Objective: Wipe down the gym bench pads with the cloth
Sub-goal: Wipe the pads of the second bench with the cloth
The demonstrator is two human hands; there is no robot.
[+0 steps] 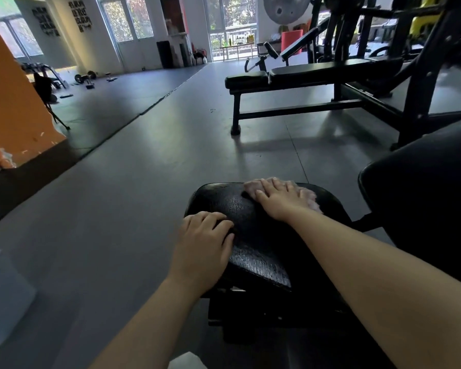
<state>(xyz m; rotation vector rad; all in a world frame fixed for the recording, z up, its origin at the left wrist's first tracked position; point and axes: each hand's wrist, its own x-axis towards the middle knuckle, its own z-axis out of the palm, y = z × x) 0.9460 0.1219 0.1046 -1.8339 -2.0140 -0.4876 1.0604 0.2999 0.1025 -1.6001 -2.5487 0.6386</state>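
A black seat pad [253,230] of a gym bench lies just below me, its surface shiny and textured. My right hand [277,198] presses flat on a pale pink cloth [308,198] at the pad's far edge, fingers straight. My left hand [205,241] rests on the pad's near left edge with its fingers curled over the rim. To the right rises the bench's larger black back pad [421,198], partly cut off by the frame.
A second black flat bench [304,74] on a rack stands further back on the right. An orange pillar [14,102] is at left, a pale bin [3,296] at lower left. Dumbbells [84,77] lie on the grey floor far off.
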